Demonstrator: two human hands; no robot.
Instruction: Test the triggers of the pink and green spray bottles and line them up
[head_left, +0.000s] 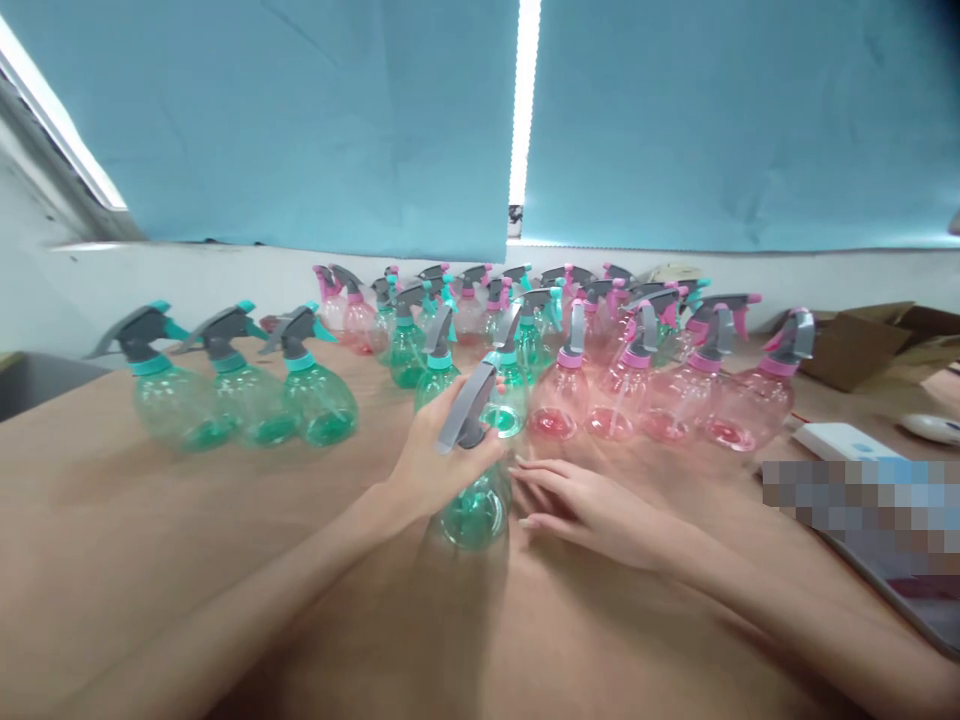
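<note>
My left hand (439, 455) is wrapped round the neck of a green clear spray bottle (472, 510) with a grey trigger head, which stands on the brown table (150, 540) in front of me. Just right of that bottle my right hand (581, 505) lies flat on the table. Its fingers are stretched out toward the bottle's base and hold nothing.
Three green spray bottles (247, 390) stand in a row at the left. Several more green bottles (427, 340) and pink bottles (675, 390) crowd the back. A cardboard box (862, 345), a white box (836, 440) and a blurred flat object (862, 500) lie at the right.
</note>
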